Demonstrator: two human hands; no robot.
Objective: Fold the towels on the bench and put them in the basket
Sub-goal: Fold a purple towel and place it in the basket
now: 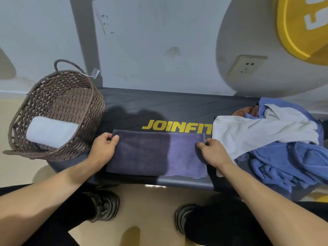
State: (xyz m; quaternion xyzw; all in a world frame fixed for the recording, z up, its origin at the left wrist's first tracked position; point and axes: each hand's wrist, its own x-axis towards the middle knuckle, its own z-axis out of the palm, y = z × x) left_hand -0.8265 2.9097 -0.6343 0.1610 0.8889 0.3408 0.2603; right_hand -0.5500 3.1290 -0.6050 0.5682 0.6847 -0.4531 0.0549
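A purple towel lies flat, folded into a long rectangle, on the dark bench. My left hand pinches its left edge and my right hand pinches its right edge. A brown wicker basket stands at the bench's left end with a rolled white towel inside. Unfolded towels are piled at the right end: a white one, blue ones and a bit of an orange one.
The bench stands against a pale wall with a socket. A yellow weight plate hangs at the top right. My shoes are on the tan floor just in front of the bench.
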